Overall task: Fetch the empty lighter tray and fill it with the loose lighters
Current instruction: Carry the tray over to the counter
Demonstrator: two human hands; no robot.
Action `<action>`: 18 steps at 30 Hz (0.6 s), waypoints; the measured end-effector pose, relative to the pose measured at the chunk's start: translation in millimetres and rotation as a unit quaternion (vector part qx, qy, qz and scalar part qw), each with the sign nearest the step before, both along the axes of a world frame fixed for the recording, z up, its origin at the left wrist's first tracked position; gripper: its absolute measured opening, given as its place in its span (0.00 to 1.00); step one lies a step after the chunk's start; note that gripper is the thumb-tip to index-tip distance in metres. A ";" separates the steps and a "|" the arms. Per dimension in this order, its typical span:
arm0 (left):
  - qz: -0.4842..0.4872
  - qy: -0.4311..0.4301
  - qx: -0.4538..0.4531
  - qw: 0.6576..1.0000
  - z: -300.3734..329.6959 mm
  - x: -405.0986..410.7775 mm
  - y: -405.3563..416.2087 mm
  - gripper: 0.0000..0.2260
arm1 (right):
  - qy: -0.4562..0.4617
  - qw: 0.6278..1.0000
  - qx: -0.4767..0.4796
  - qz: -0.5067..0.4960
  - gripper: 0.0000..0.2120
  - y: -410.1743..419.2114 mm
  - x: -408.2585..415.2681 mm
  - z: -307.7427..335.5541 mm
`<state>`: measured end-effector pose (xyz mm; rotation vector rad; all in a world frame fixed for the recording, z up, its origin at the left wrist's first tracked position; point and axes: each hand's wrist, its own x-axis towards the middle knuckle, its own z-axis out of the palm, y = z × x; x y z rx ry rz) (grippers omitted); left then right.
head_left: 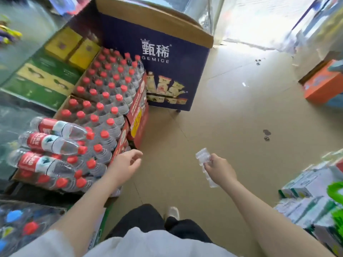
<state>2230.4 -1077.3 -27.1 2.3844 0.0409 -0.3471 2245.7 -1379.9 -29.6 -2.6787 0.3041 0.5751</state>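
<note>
Head cam: my right hand is pinching the clear lighter tray out over the floor, while my left hand hangs open and empty just beside the water bottles.

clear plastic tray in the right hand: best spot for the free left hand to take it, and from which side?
Probably the upper end of the clear tray, which sticks out past the right hand. Come from the tray's left, where the open left hand already is. The tray is a long thin strip held near its middle, so both ends are free; pinch across its narrow width.
</note>
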 end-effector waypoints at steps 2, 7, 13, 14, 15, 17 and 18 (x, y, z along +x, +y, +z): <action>0.044 0.009 0.009 0.999 2.4 30.9 13.8 0.10 | -0.013 0.999 0.023 0.037 0.07 19.8 54.5 15.9; 0.145 0.005 0.020 0.989 0.5 94.4 62.6 0.08 | -0.055 0.986 0.066 0.145 0.08 83.2 164.5 40.0; 0.213 -0.003 0.014 0.977 -9.0 171.6 125.8 0.08 | -0.091 0.963 0.043 0.250 0.10 165.2 281.6 29.2; 0.219 -0.006 0.014 0.976 -6.7 183.3 134.9 0.08 | -0.087 0.961 0.044 0.258 0.10 177.1 298.3 27.1; 0.227 -0.010 0.012 0.974 -2.4 195.1 142.6 0.08 | -0.081 0.961 0.045 0.262 0.10 187.6 314.5 25.7; 0.244 -0.019 0.003 0.970 10.4 217.1 155.6 0.08 | -0.073 0.959 0.039 0.273 0.10 207.1 344.8 25.2; 0.252 -0.027 -0.001 0.967 17.3 227.0 161.7 0.08 | -0.075 0.956 0.038 0.281 0.10 217.1 359.1 25.2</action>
